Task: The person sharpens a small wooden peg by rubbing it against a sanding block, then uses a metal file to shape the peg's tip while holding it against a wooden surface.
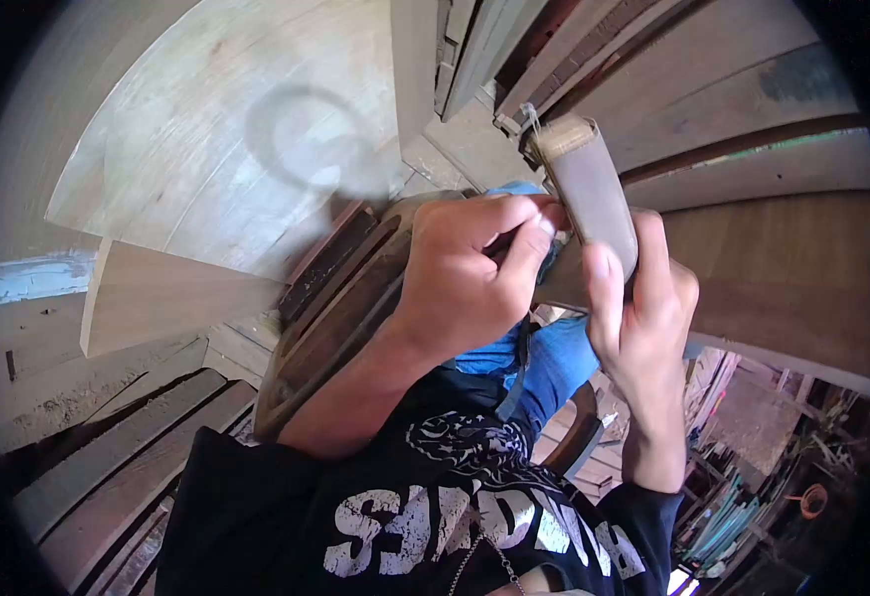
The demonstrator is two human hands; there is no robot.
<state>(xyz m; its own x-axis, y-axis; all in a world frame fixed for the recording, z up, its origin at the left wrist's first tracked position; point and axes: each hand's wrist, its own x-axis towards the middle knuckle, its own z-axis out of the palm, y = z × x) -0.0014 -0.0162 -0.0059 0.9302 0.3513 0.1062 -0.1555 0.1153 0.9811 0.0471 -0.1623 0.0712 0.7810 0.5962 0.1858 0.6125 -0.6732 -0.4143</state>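
My right hand grips a narrow block wrapped in greyish-brown material, its thumb on the near face and its fingers behind. The block stands tilted, its pale layered end up, with a small clear strip sticking out at that end. Beside the block's left edge, my left hand is closed with thumb and forefinger pinched together. What lies between those fingertips is too small to make out.
A large pale round board lies at the upper left, next to a wooden wedge. Planks fill the right side. A slatted wooden piece is beside my left forearm. Curved boards lie lower left, scraps and an orange coil lower right.
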